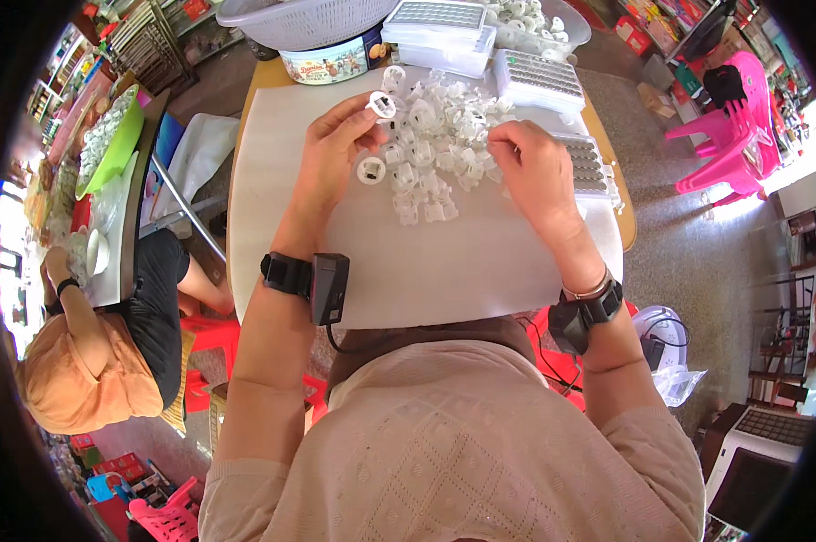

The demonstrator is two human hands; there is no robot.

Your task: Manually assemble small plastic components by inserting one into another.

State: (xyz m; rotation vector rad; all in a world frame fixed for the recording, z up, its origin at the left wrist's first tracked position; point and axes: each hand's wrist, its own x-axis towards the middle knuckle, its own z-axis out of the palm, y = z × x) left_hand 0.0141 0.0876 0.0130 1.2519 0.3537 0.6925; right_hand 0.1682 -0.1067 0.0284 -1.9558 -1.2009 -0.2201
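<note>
Biggest thing on my feed is the white-topped table [444, 271], with its near half bare and all the stuff bunched toward the far side. Far left there's a greyish basket [309, 23] perched over a round tin [327, 68], and far right a bowl [576, 36] with whitish pieces in it. I can't tell if those are finished or just more stock.

Next size down is the heap of translucent plastic pieces [449, 131], far middle, loose and jumbled. So my read is there's plenty left to do, and I see no neat row of finished ones on the tabletop. The gridded trays [539, 81] sit off to the right of the heap; their cells look occupied, but what's in them is too small for me to make out.

Hands: the left hand [340, 131] is at the heap's left edge, thumb and finger pinched on one white round piece [383, 105] with a dark middle. The right hand [530, 158] is at the heap's right side, fingers curled in with tips close together; can't tell if it's got anything.

Smallest: another round piece [370, 171] lies on the table, just nearer than the held one. I'd call it one piece in progress, no way to count completed ones.
</note>
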